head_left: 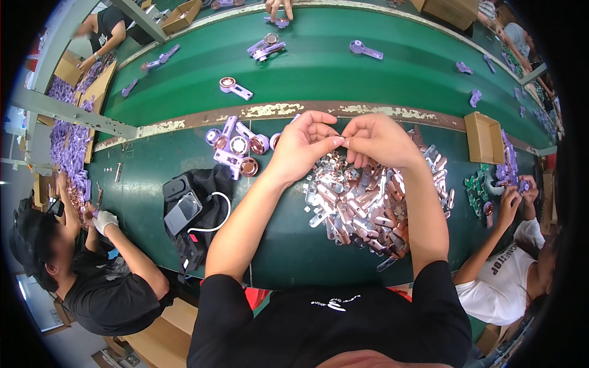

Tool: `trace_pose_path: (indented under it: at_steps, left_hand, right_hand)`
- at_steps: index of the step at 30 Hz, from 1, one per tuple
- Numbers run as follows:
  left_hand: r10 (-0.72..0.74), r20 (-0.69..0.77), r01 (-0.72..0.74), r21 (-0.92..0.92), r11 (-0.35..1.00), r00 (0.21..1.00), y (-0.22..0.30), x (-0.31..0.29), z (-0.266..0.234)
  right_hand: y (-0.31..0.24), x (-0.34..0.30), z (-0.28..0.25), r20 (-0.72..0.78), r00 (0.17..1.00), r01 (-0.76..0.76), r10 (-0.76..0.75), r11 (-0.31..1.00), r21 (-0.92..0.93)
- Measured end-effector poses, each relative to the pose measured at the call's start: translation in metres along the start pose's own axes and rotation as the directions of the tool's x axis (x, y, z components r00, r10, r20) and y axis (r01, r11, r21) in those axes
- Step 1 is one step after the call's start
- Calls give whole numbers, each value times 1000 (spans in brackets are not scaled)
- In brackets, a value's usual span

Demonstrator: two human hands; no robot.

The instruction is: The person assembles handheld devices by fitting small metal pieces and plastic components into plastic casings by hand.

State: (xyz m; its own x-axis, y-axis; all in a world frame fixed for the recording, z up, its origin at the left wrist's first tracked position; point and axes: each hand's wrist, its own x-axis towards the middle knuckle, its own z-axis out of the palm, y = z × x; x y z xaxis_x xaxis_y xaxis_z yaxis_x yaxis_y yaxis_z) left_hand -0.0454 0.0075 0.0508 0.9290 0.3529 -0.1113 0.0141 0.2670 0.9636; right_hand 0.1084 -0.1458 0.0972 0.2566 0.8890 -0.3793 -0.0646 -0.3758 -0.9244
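Observation:
My left hand (pixel 305 145) and my right hand (pixel 379 142) meet over the far part of the table, thumbs and fingertips pinched together. Whatever they pinch is too small or too hidden to make out. Just below them spreads a heap of small glossy rose-gold and clear plastic pieces (pixel 362 211), with tiny clear and copper-coloured bits (pixel 334 170) at its far side. Left of my left hand lies a group of purple handheld-fan parts (pixel 239 145) with round white and copper-coloured heads, some partly behind that hand.
A black bag with electronic devices (pixel 184 211) and a white cable lies left of my left forearm. Beyond a worn ledge (pixel 270 110), a green conveyor belt (pixel 307 73) carries scattered purple fan parts. Co-workers sit at both sides. A cardboard box (pixel 485 138) stands at right.

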Motion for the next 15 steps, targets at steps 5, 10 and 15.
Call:
trace_pose_path:
  at_steps: [5,10,15]
  left_hand:
    - [137,68,-152,395,906,988,12,-7,5]
    - [184,201,-269,600,754,962,22,-10,8]
    - [159,252,-290,659,694,955,28,-13,9]
  right_hand:
    - [-5,-6,-1,-115,993,2,-17,992,-124]
    - [-9,-10,5,-145,989,-20,-13,975,-220]
    - [-13,-17,12,-129,962,128,-240,815,-565]
